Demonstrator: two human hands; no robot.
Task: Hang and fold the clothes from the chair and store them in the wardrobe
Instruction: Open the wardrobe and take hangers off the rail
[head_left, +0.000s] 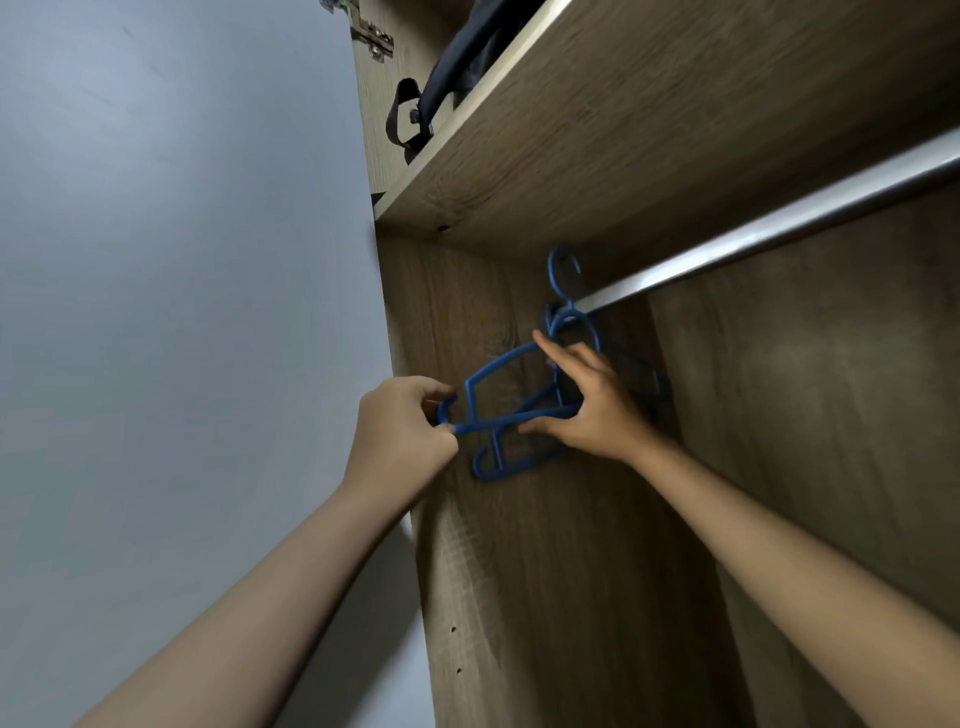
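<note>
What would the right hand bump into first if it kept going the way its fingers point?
Probably the blue hangers: the right hand already touches them. Beyond lies the wardrobe's wooden side wall, though depth is unclear.

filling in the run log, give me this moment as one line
stage: fetching hanger | left hand: pinches hanger end | right hand: on hangers at rail | clothes: none in view

1. The metal rail (753, 234) runs above the right hand (587, 400) and carries blue hangers (519, 410) at its left end.
2. The wooden shelf (623, 130), higher above both hands, carries a dark bag (457, 57).
</note>
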